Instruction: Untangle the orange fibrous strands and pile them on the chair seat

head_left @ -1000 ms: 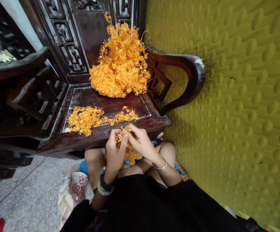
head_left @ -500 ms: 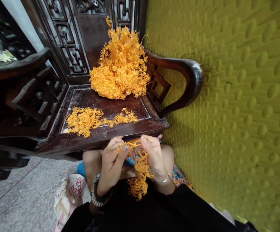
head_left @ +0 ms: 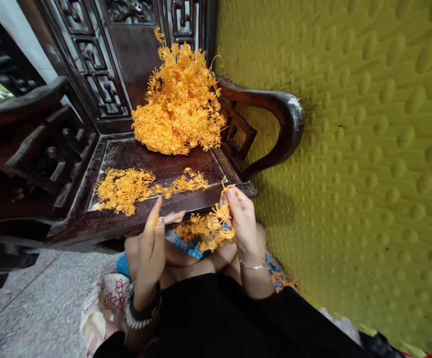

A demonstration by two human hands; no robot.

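Since both drew apart | right grip holds orange cluster; left grip aside

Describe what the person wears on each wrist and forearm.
The left hand has at its wrist a dark band with a bracelet of pale beads beside it. The right hand has a thin silver bangle at its wrist. Both forearms are bare, with no sleeves in view.

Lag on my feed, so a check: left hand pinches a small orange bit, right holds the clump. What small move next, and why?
Probably set the small orange bit from the left hand onto the loose scatter on the chair seat: that hand hovers by its front edge, apart from the clump in the right hand.
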